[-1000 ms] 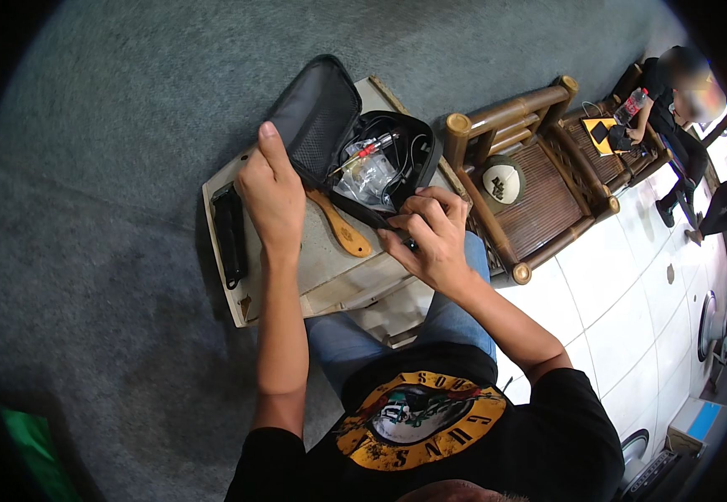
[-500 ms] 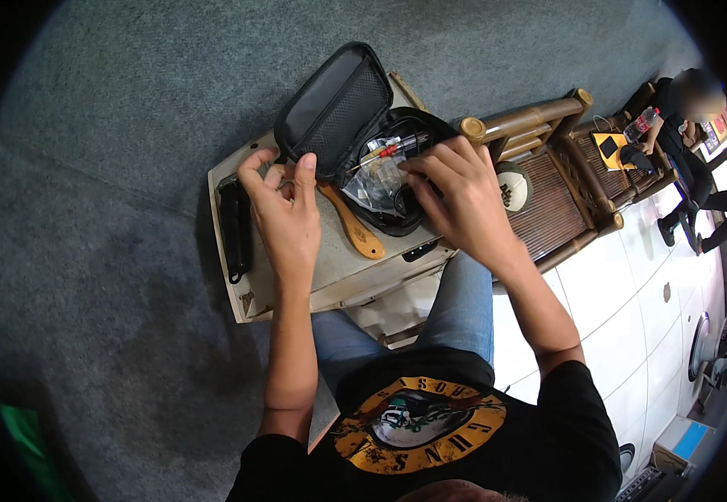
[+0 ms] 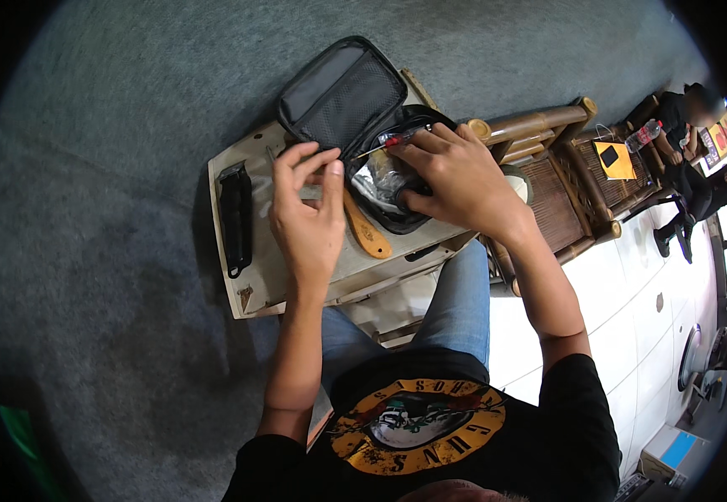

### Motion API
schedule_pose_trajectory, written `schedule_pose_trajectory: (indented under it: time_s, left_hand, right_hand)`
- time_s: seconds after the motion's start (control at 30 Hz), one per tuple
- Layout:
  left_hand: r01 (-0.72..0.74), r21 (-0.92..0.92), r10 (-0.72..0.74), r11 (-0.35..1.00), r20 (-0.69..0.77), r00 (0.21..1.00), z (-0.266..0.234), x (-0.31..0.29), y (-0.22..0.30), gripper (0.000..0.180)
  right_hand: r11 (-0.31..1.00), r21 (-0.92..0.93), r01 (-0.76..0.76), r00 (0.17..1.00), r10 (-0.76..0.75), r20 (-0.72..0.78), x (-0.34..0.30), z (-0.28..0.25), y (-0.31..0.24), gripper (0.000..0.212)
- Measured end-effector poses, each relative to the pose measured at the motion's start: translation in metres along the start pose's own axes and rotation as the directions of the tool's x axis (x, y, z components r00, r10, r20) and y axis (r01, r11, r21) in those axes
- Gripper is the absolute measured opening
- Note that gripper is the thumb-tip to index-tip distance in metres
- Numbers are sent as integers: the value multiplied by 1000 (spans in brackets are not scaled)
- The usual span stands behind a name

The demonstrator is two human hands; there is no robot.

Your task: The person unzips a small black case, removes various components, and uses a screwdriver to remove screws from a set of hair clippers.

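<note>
A black zip case (image 3: pixel 342 92) lies open on a small off-white table (image 3: pixel 292 284), its mesh-lined lid folded back. Inside are a screwdriver (image 3: pixel 373 152) with a red part on its handle and a clear plastic bag (image 3: pixel 372 186). My right hand (image 3: pixel 459 180) reaches over the case, thumb and fingers apart, the fingers by the screwdriver. My left hand (image 3: pixel 309 205) is raised at the case's left side, thumb and fingertips close together; whatever is between them is too small to make out. A wooden-handled tool (image 3: pixel 369 238) lies partly under the case.
A black hair clipper (image 3: pixel 234 219) rests at the table's left end. On the right stand bamboo chairs (image 3: pixel 564 184), with a round pale item (image 3: pixel 518 182) partly behind my wrist. Farther off, a phone (image 3: pixel 609 156) lies on a yellow envelope, near a bottle (image 3: pixel 643 135) and a seated person (image 3: pixel 685 125).
My left hand has moved right, closer to the case, and its thumb and fingertips have come together. My right hand has shifted left over the case's contents, covering more of them.
</note>
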State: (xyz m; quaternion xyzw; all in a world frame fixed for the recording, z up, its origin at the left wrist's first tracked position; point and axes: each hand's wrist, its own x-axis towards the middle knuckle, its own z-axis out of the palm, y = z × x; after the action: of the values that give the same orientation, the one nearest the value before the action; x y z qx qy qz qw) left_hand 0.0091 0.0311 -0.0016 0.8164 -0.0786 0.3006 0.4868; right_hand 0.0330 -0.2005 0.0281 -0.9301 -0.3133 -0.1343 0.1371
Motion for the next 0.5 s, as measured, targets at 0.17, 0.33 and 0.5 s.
schedule_pose_trajectory:
  time_s: [0.17,0.33,0.5]
  left_hand:
    - [-92,133,85,987,56,995,5,-13,8,35]
    - [-235,267,207,935,130,970,1,-16,3,34]
    - [-155,191,140,969,89,986,3,-15,6,39]
  right_hand:
    - [996,-46,80,978,-88,-187,-1,15,13,55]
    - [977,165,139,984,-117,-135,3,7,26,51]
    - [864,499,-67,992,3,128,9,-18,26,48]
